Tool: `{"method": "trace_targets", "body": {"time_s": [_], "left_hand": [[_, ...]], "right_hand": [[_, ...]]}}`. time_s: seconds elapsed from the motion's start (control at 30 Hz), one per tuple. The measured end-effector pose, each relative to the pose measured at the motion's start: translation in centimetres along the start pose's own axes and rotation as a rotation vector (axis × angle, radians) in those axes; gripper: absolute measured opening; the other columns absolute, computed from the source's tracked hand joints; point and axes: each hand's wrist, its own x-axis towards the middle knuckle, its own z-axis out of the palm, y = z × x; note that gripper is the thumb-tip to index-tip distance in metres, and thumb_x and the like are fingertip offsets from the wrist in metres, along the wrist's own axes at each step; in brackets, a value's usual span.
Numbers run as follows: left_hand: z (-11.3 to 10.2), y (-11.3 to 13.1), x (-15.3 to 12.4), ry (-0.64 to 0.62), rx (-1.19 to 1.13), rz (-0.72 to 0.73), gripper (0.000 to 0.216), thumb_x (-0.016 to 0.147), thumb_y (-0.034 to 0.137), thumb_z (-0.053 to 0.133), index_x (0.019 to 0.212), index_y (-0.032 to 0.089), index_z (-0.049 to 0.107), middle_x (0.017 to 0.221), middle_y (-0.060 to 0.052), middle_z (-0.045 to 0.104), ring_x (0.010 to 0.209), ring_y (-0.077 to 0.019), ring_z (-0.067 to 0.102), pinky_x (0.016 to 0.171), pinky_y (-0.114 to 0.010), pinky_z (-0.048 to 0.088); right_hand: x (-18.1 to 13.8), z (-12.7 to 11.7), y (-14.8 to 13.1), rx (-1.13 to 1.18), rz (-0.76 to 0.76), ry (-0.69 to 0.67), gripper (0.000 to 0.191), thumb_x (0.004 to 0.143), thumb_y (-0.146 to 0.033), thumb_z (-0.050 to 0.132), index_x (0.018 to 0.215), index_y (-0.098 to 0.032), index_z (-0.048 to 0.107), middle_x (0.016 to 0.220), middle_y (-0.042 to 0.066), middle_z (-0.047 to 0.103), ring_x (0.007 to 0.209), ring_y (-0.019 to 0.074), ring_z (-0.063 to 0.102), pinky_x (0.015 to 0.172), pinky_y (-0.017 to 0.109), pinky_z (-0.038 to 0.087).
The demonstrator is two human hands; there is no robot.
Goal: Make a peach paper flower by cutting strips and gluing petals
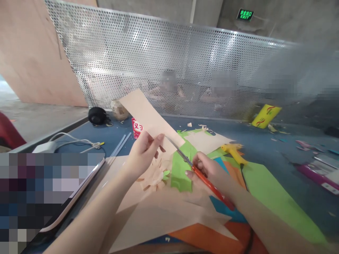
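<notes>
Between the thumb and fingers of my left hand (pixel 147 150) a strip of pale peach paper (pixel 152 111) is pinched, raised above the table and slanting up to the left. My right hand (pixel 205 169) is closed around the red handles of a pair of scissors (pixel 209 183). The scissor blades point up and left, their tips at the lower edge of the paper strip close to my left thumb; whether they cut into it I cannot tell. Below my hands lie a peach paper flower (pixel 153 174) with a small green leaf and a piece of green paper (pixel 181 173).
Sheets of peach paper (pixel 148 215), orange paper (pixel 206 238) and green paper (pixel 272 194) cover the near table. A yellow glue gun (pixel 234 153) lies right. Glue sticks (pixel 120 144), a white cable (pixel 71 135) and a blurred-out screen (pixel 53 190) are left. A perforated metal panel (pixel 148 60) stands behind.
</notes>
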Motion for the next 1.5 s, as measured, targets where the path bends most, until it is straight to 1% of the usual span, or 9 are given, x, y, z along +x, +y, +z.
{"method": "trace_targets", "body": {"time_s": [0.1, 0.2, 0.3, 0.37, 0.63, 0.83, 1.07, 1.3, 1.5], "left_hand": [[0.0, -0.1, 0.0, -0.053, 0.042, 0.041, 0.010, 0.086, 0.027, 0.047, 0.080, 0.020, 0.044, 0.059, 0.006, 0.049, 0.049, -0.0080, 0.049, 0.044, -0.021, 0.040], [0.0, 0.2, 0.1, 0.012, 0.030, 0.107, 0.005, 0.085, 0.022, 0.047, 0.082, 0.020, 0.044, 0.059, 0.006, 0.051, 0.054, -0.0090, 0.052, 0.051, -0.022, 0.042], [-0.1, 0.4, 0.1, 0.073, 0.058, 0.114, 0.004, 0.082, 0.021, 0.050, 0.079, 0.019, 0.048, 0.059, 0.005, 0.054, 0.054, -0.0092, 0.052, 0.051, -0.022, 0.042], [-0.1, 0.4, 0.1, 0.089, 0.061, 0.119, 0.005, 0.081, 0.020, 0.052, 0.077, 0.018, 0.050, 0.057, 0.005, 0.054, 0.052, -0.0085, 0.051, 0.051, -0.021, 0.041], [-0.3, 0.8, 0.1, 0.138, 0.112, 0.025, 0.020, 0.077, 0.025, 0.059, 0.061, 0.016, 0.054, 0.052, 0.004, 0.057, 0.049, -0.0072, 0.051, 0.052, -0.020, 0.041], [-0.2, 0.7, 0.0, 0.116, 0.072, -0.001, 0.018, 0.075, 0.027, 0.061, 0.061, 0.017, 0.055, 0.050, 0.004, 0.057, 0.048, -0.0077, 0.051, 0.051, -0.021, 0.041], [-0.1, 0.6, 0.1, 0.118, 0.081, -0.003, 0.020, 0.074, 0.025, 0.061, 0.058, 0.017, 0.053, 0.050, 0.003, 0.057, 0.047, -0.0084, 0.051, 0.050, -0.021, 0.041], [-0.1, 0.9, 0.0, 0.115, 0.104, -0.029, 0.020, 0.074, 0.025, 0.061, 0.058, 0.017, 0.053, 0.049, 0.003, 0.056, 0.047, -0.0081, 0.051, 0.051, -0.021, 0.042], [0.1, 1.1, 0.1, 0.102, 0.096, -0.017, 0.023, 0.079, 0.028, 0.056, 0.058, 0.017, 0.052, 0.054, 0.002, 0.058, 0.048, -0.0085, 0.051, 0.050, -0.022, 0.043]], "right_hand": [[0.0, -0.1, -0.1, 0.015, 0.015, 0.020, 0.030, 0.076, -0.034, 0.061, 0.074, -0.023, 0.033, 0.056, -0.009, 0.034, 0.051, 0.0096, 0.034, 0.047, 0.022, 0.027], [0.0, -0.2, -0.4, 0.033, 0.035, 0.025, 0.030, 0.075, -0.035, 0.061, 0.073, -0.024, 0.033, 0.057, -0.009, 0.034, 0.052, 0.0099, 0.034, 0.047, 0.022, 0.028], [0.0, -0.2, -0.7, 0.032, 0.048, 0.023, 0.031, 0.075, -0.035, 0.062, 0.073, -0.024, 0.033, 0.056, -0.009, 0.035, 0.051, 0.0100, 0.034, 0.047, 0.022, 0.027], [-0.1, -0.2, -0.7, 0.033, 0.051, 0.017, 0.032, 0.074, -0.036, 0.063, 0.073, -0.023, 0.034, 0.055, -0.009, 0.035, 0.050, 0.0098, 0.034, 0.046, 0.022, 0.026], [0.1, 0.1, -0.2, 0.068, 0.012, 0.055, 0.036, 0.073, -0.042, 0.064, 0.073, -0.023, 0.034, 0.056, -0.009, 0.037, 0.051, 0.0101, 0.036, 0.047, 0.023, 0.028], [0.0, -0.2, -0.4, 0.017, 0.012, 0.010, 0.033, 0.076, -0.039, 0.062, 0.075, -0.023, 0.033, 0.058, -0.008, 0.038, 0.053, 0.0101, 0.038, 0.049, 0.023, 0.031], [0.1, -0.2, -0.5, -0.011, 0.033, 0.020, 0.033, 0.075, -0.038, 0.062, 0.075, -0.023, 0.033, 0.056, -0.008, 0.038, 0.051, 0.0099, 0.037, 0.048, 0.023, 0.030], [0.1, -0.1, -0.2, -0.038, 0.037, 0.067, 0.032, 0.074, -0.040, 0.061, 0.074, -0.024, 0.033, 0.054, -0.009, 0.035, 0.050, 0.0106, 0.037, 0.047, 0.023, 0.028], [0.4, 0.2, 0.2, -0.059, 0.032, 0.139, 0.034, 0.071, -0.045, 0.061, 0.072, -0.023, 0.035, 0.052, -0.008, 0.040, 0.049, 0.0113, 0.038, 0.048, 0.024, 0.029]]}}
